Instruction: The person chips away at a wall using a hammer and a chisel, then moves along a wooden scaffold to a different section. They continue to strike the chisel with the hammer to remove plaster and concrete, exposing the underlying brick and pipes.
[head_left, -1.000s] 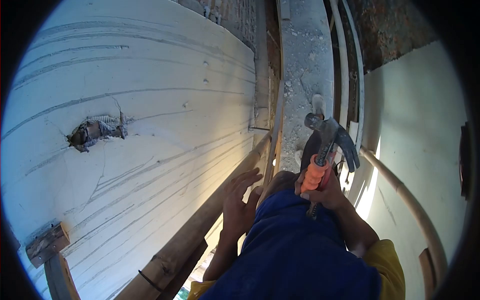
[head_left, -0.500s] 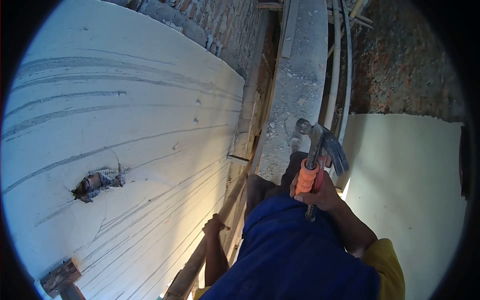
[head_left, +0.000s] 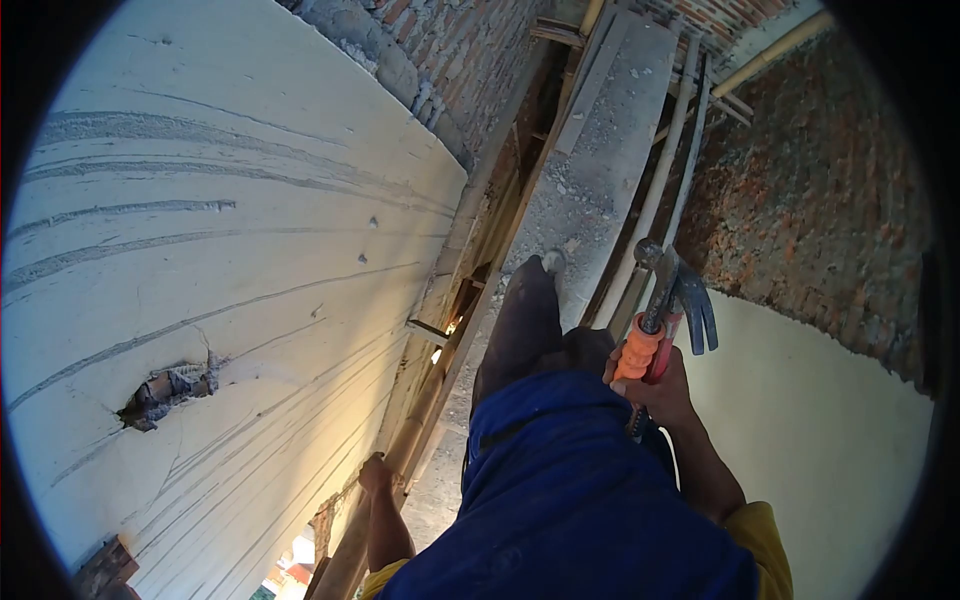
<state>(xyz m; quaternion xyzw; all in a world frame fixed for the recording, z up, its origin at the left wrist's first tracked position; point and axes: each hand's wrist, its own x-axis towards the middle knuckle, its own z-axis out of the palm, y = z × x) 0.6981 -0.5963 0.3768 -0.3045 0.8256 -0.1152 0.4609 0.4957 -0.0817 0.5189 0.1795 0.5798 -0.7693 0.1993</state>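
Note:
My right hand [head_left: 665, 392] is wrapped round a chisel with an orange ribbed grip [head_left: 637, 350] and a claw hammer [head_left: 688, 295] with a red handle, both held together in front of my right hip. The hammer's dark claw points right and down. My left hand [head_left: 376, 474] is at the lower left against a round wooden pole [head_left: 408, 450] beside the plastered wall. Its fingers are small and partly hidden, so their grip is unclear.
A dusty plank walkway [head_left: 590, 200] with rubble runs ahead under my feet. The white wall [head_left: 250, 300] on the left has grooves and a broken hole [head_left: 165, 393]. Long poles [head_left: 665, 180] run along the right, beside rough brickwork [head_left: 800, 190].
The view has turned, and the walkway now slants to the right. One leg has come forward on the planks. My left hand has shifted down and left; my right still holds both tools.

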